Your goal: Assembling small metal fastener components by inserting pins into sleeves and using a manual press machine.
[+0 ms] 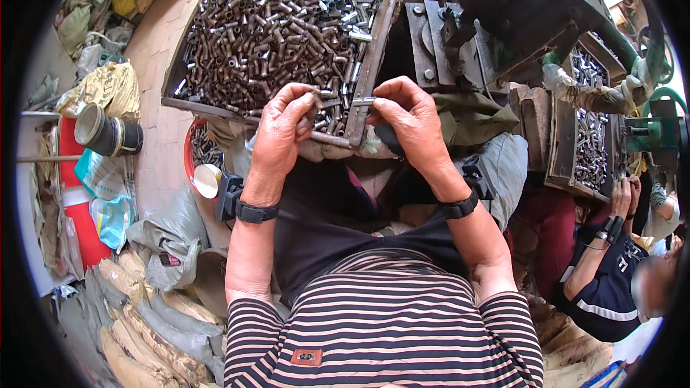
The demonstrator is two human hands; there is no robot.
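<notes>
My right hand (415,126) pinches a short, shiny metal tube (364,101) between thumb and forefinger; it points left. Opposite it, my left hand (282,126) is closed, fingertips and thumb together on a small dark metal tube (318,100) that is partly hidden by the fingers. Both hands are over the near edge of a wide wooden tray (372,50). Inside the tray lies a deep heap of short metal tubes (277,43), mostly dark brown at the middle and shinier toward the far right.
Machinery with metal plates (424,39) stands right of the tray. A red bucket (190,154) of metal pieces is at its near left corner. Sacks (136,316) lie lower left. On the right a co-worker (604,273) reaches to another tray of tubes (591,144).
</notes>
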